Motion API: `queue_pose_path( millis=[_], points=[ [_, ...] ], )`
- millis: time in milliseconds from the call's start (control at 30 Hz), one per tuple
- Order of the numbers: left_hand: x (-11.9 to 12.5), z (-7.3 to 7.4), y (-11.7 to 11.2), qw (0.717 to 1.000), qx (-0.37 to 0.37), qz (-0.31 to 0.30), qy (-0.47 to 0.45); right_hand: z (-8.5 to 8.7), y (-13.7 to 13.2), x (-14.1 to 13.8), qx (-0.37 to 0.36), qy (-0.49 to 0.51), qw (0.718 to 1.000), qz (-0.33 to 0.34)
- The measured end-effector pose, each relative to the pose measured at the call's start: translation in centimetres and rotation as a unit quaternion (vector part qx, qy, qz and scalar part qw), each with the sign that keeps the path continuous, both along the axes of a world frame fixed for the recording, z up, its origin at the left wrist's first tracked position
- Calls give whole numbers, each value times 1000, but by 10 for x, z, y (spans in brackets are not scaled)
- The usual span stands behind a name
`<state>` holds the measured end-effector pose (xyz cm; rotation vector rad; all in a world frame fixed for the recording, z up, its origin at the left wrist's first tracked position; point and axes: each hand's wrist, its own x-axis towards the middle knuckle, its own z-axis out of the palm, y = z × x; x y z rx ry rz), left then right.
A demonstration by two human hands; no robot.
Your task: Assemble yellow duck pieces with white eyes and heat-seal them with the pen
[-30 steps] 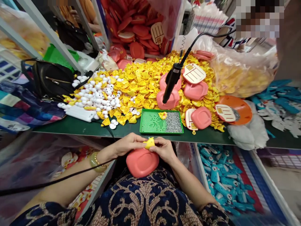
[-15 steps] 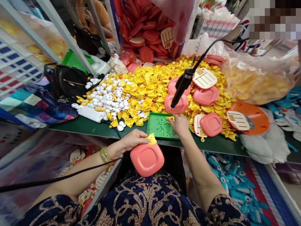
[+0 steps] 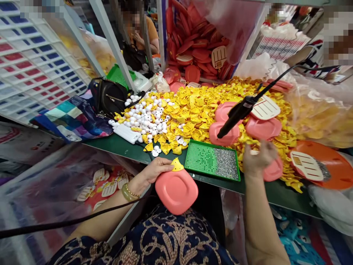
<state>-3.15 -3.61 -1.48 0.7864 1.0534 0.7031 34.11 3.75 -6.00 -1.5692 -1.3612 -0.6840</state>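
My left hand point(image 3: 156, 169) is closed on a rounded pink plastic panel point(image 3: 176, 193), its fingers at the small yellow piece point(image 3: 177, 165) on the top edge. The panel hangs over my lap, in front of the table edge. My right hand point(image 3: 258, 160) is raised beside the green tray point(image 3: 213, 177), over a pink panel point(image 3: 273, 169) that it partly covers. Motion smears its fingers, so I cannot tell if anything is in them. Small screws point(image 3: 226, 162) fill the tray's right half. A black electric screwdriver point(image 3: 234, 117) hangs on its cable above more pink panels.
Heaped yellow pieces point(image 3: 195, 106) cover much of the green table, with white ball-shaped parts point(image 3: 150, 116) at left. A black bag point(image 3: 107, 97) and a white power strip point(image 3: 127, 133) lie further left. An orange dish point(image 3: 335, 165) stands at right. Red panels point(image 3: 193, 44) fill a bag behind.
My right hand has moved from over the tray to the right, uncovering the screws. A small yellow piece seen at it earlier cannot be made out now. My left hand keeps the panel.
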Motion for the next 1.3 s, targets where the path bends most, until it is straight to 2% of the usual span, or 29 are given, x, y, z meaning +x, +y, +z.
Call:
queue_pose_path(
  millis=[33,67,100,133,167,200,233,300,367,433,500,600,700,800,867,933,967,1000,1067,1100,1133,1167,1200,1233,1300],
  points=[
    [-6,-1,-2,1000,3,13,0,8,2,1,71,25,996,-45],
    [-13,-1,-4,1000,7,23,0,15,3,-5,117,48,990,-59],
    [-19,-2,-6,999,11,34,2,21,4,-18,129,64,989,-30],
    [-24,-2,-6,999,12,44,4,24,5,-38,97,72,992,44],
    [-29,-1,-7,998,11,54,5,26,7,-63,37,67,986,148],
    [-33,0,-7,998,8,63,6,27,10,-91,-43,59,966,248],
    [-36,2,-7,997,4,72,8,26,16,-122,-126,57,939,314],
    [-39,7,-7,996,-3,83,11,24,34,-181,-313,35,871,377],
    [-40,11,-8,996,-2,84,19,23,59,-230,-361,27,846,392],
    [-40,14,-9,996,5,80,28,24,83,-267,-391,27,834,389],
    [-39,16,-9,997,13,73,34,24,101,-293,-419,30,825,378],
    [-39,16,-5,998,26,46,40,28,114,-315,-453,43,812,366],
    [-36,14,1,995,67,3,81,43,110,-312,-461,81,808,358],
    [-29,9,9,988,95,-19,121,61,91,-286,-437,149,809,364],
    [-22,5,17,989,81,-44,114,64,66,-258,-410,208,801,385],
    [-11,2,26,985,87,-106,108,56,29,-224,-403,269,777,403],
    [-3,2,29,978,102,-146,111,48,8,-206,-407,307,754,415],
    [5,3,33,968,122,-185,115,38,-15,-188,-411,364,718,429],
    [26,6,39,946,162,-252,121,19,-59,-154,-392,582,548,455],
    [37,9,40,934,182,-281,121,11,-78,-140,-368,662,476,447],
    [48,11,41,923,201,-307,119,5,-94,-127,-340,722,418,434],
    [59,14,41,910,217,-334,116,2,-107,-115,-315,758,389,418],
    [69,18,39,897,230,-360,111,2,-117,-106,-293,778,379,407],
    [78,22,37,886,240,-384,105,4,-125,-98,-275,787,380,402],
    [93,32,31,872,245,-415,84,13,-135,-85,-256,779,403,407]
  ],
)
